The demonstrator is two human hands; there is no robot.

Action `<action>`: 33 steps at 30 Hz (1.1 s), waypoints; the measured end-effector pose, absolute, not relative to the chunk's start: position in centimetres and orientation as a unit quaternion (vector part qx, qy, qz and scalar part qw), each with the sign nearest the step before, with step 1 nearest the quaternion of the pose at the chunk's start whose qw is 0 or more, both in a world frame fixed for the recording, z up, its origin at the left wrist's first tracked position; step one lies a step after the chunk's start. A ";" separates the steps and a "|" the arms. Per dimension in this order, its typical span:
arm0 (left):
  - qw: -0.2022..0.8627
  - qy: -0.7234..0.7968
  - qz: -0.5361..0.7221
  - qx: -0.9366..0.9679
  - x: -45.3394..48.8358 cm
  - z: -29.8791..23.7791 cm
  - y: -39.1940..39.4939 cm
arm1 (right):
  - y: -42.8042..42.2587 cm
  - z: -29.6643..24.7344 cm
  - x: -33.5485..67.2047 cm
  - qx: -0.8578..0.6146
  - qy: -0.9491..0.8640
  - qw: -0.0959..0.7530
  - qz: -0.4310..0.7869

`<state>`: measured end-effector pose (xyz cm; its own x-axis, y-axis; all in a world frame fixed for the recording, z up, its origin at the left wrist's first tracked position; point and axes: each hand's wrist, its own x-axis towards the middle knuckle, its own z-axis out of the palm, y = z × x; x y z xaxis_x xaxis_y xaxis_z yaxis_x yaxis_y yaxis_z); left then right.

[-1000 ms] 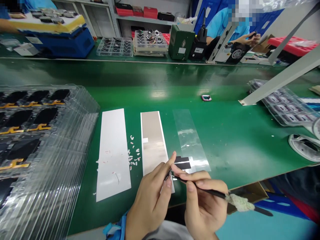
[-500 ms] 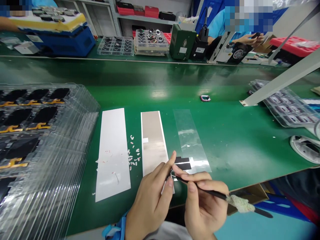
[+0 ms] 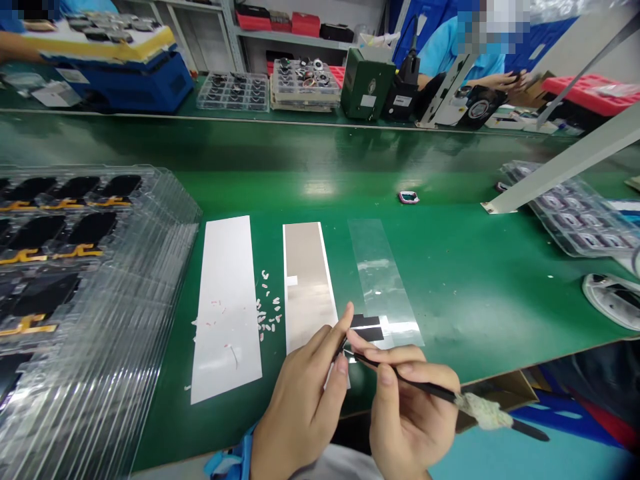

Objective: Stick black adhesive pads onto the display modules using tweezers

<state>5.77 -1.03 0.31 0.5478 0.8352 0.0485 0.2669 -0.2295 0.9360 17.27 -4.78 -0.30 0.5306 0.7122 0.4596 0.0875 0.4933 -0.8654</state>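
My left hand (image 3: pixel 310 387) is closed, with a small dark flat part (image 3: pixel 341 347) pinched between its fingers and thumb. Most of that part is hidden behind the fingers. In my right hand (image 3: pixel 415 400) is a slim black hand tool (image 3: pixel 435 388), gripped like a pen, with pale wrapping around its rear. Its fine tip meets the dark part at my left fingertips; whether it is tweezers or a pick I cannot tell. Just beyond lies a clear plastic sheet (image 3: pixel 383 267) with black pieces (image 3: pixel 367 328) on its near end. A beige-faced sheet with white edges (image 3: pixel 309 287) runs under my left hand.
At left rise stacked clear trays (image 3: pixel 165 267) of black screens with orange flex cables. A white sheet (image 3: pixel 227 307) and scattered scraps (image 3: pixel 269 313) lie beside them. A small pink-rimmed case (image 3: pixel 409 197) sits farther back. A slanted white post (image 3: pixel 560 163) stands right. Co-workers are across the bench.
The view has shifted very slightly. Both hands keep the same hold, the tool tip staying at the dark part. Across the bench, a co-worker's hands have moved a little.
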 end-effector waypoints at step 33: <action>0.506 0.380 0.286 0.719 5.9 0.3 -0.9 | -4.8 -0.2 17.9 -0.434 -0.476 0.738 0.199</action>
<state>5.89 -0.93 0.30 0.5478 0.8362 0.0268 0.2567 -0.1986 0.9459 17.90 -4.77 -0.20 0.4671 0.7073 0.5306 0.1200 0.5439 -0.8306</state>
